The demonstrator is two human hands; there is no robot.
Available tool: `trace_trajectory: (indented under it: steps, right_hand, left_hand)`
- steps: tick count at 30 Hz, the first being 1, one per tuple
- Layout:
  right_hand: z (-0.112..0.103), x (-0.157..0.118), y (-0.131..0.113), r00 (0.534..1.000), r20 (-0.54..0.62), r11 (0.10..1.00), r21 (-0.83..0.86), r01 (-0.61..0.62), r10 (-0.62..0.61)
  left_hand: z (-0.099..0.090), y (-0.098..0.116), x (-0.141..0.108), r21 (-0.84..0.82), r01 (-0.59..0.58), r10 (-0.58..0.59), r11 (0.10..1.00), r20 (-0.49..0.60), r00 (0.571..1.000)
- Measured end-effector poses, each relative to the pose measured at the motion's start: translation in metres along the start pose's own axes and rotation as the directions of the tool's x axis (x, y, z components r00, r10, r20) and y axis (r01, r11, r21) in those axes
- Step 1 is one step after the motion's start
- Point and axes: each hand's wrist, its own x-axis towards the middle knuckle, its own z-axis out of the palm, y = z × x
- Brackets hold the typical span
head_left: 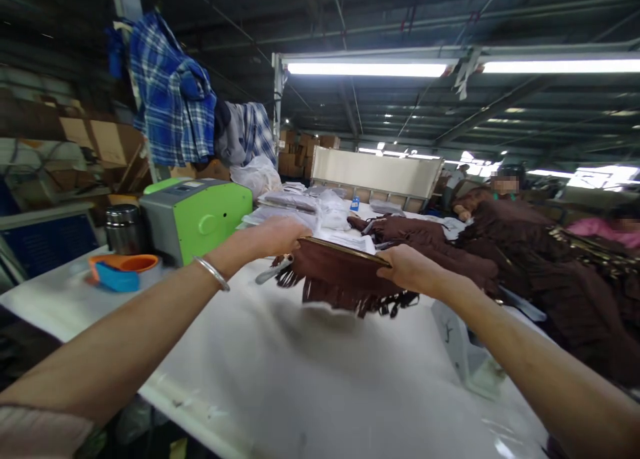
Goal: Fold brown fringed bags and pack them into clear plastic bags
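Observation:
A dark brown fringed bag (pixel 340 272) with a gold zipper along its top edge hangs between my two hands, just above the white table. My left hand (pixel 285 237) grips its left top corner. The right top corner is pinched in my right hand (pixel 404 265), fingers wrapped over the edge. Fringe strands dangle from the lower side of the bag. Beside my left hand, a pale grey strip (pixel 273 272) sticks out at the bag's left end. The undersides of both hands are partly hidden.
On the left stand a green and grey machine (pixel 200 215), a steel flask (pixel 123 229) and an orange and blue tape roll (pixel 123 272). Plastic bags (pixel 330 209) lie behind. Brown fringed goods (pixel 555 279) heap up at right, with a white metal stand (pixel 465 352) nearer. A person sits beyond them.

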Motion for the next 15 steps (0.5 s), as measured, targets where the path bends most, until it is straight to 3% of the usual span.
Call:
trace_trajectory:
  steps: [3,5,8,11,13,15]
  right_hand:
    - [0.021,-0.010,0.009,0.997,-0.076,0.999,-0.050,-0.009,0.005]
    - [0.050,-0.028,0.015,0.998,-0.064,0.999,-0.054,0.001,-0.005]
    - [0.117,-0.068,0.024,0.993,-0.029,0.994,0.012,0.112,-0.111]
    - [0.186,-0.113,0.037,0.976,-0.051,0.973,0.081,0.216,-0.212]
    - [0.215,-0.134,0.048,0.970,-0.090,0.973,0.034,0.229,-0.226]
    - [0.226,-0.146,0.057,0.961,-0.136,0.970,-0.038,0.239,-0.242]
  left_hand:
    - [0.032,0.010,-0.017,0.036,0.001,0.002,0.999,-0.097,0.995]
    - [0.066,0.025,-0.036,0.032,-0.017,0.020,0.999,-0.086,0.996]
    - [0.128,0.051,-0.074,0.008,-0.106,0.106,0.994,-0.009,0.994]
    - [0.180,0.071,-0.111,0.028,-0.222,0.223,0.975,-0.055,0.973]
    - [0.199,0.076,-0.130,0.043,-0.176,0.179,0.984,-0.089,0.980]
    - [0.205,0.073,-0.142,0.000,-0.099,0.098,0.995,-0.103,0.990]
